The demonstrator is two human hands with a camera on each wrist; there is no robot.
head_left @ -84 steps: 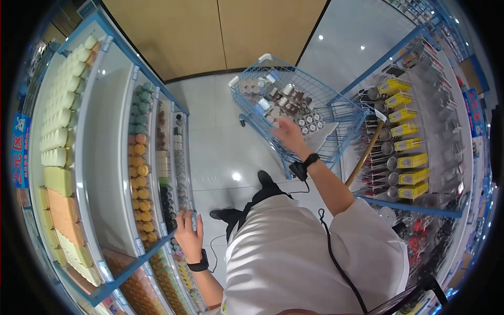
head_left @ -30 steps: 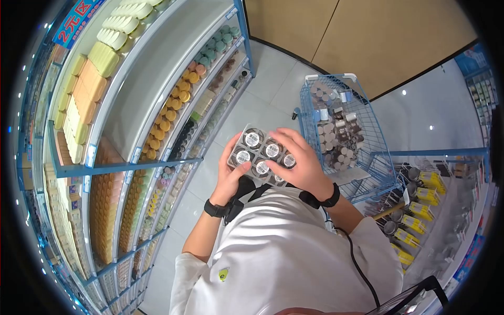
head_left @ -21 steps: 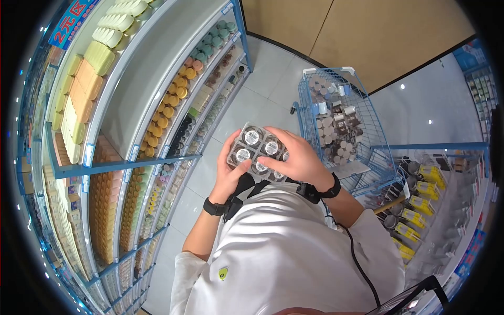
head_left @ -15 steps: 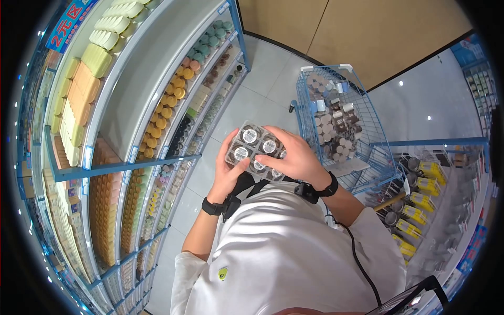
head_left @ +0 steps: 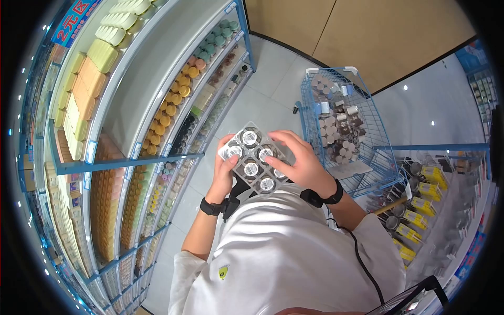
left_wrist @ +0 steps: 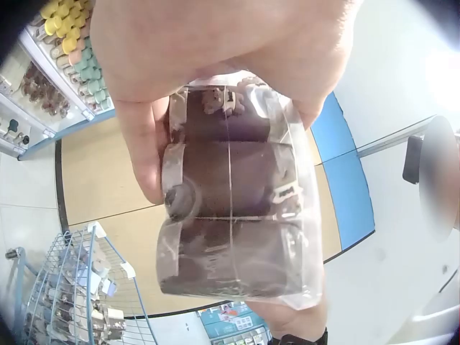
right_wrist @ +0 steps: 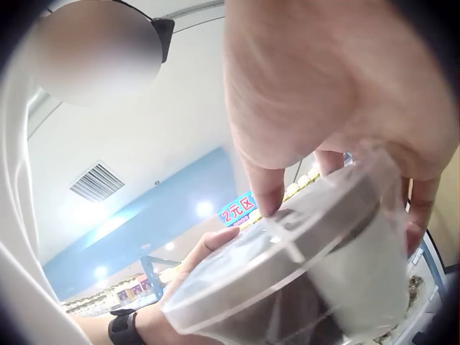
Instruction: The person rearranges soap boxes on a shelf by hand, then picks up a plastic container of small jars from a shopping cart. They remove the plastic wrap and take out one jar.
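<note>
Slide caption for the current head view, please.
Left hand and right hand hold a clear multipack with round labels; beyond, a loaded blue cart.

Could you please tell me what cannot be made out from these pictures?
- Print on the white round labels of the clear pack: too small in the head view.
- Some fingers of the left hand: behind the pack in the head view.
- Lowest goods in the cart: under others in the head view.
- Shelf price tags: too small to read in the head view.
- Upper part of the right hand: cut off by the right wrist view's edge.
</note>
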